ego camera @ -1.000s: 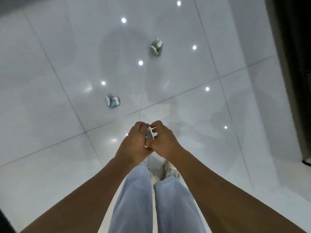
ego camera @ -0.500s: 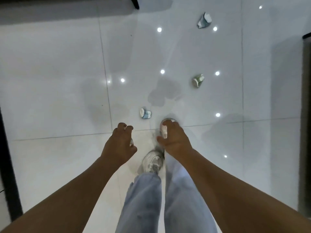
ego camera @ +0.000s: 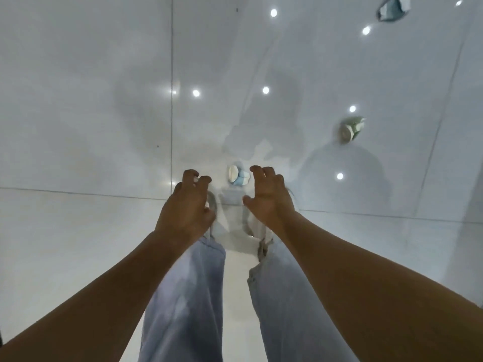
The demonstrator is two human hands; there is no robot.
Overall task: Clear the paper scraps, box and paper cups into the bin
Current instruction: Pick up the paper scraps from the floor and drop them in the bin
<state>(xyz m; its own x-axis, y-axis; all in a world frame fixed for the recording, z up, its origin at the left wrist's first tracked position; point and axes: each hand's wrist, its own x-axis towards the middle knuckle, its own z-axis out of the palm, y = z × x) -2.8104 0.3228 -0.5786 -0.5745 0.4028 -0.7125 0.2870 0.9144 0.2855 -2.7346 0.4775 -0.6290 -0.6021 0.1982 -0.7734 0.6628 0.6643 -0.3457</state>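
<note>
Both hands now apart: right hand (ego camera: 269, 197) empty, fingers spread, nearing crushed paper cup (ego camera: 238, 175); left hand (ego camera: 187, 205) contents unclear; cup light, crushable, grip its body

The blue-and-white paper cup (ego camera: 238, 176) on the floor is partly covered by the right hand (ego camera: 269, 198), whose fingertips overlap its right side. The left hand (ego camera: 187, 205) has its fingers curled, and whether they enclose anything cannot be told; a pale speck shows by its fingertips. Far beyond that cup and to the right, another crushed blue cup (ego camera: 392, 7) is cut off by the top edge. The green cup (ego camera: 350, 129), nearer than that one, is blurred, its print unreadable. Both shoes (ego camera: 254, 226) are mostly hidden behind the hands and the jeans (ego camera: 183, 296).
</note>
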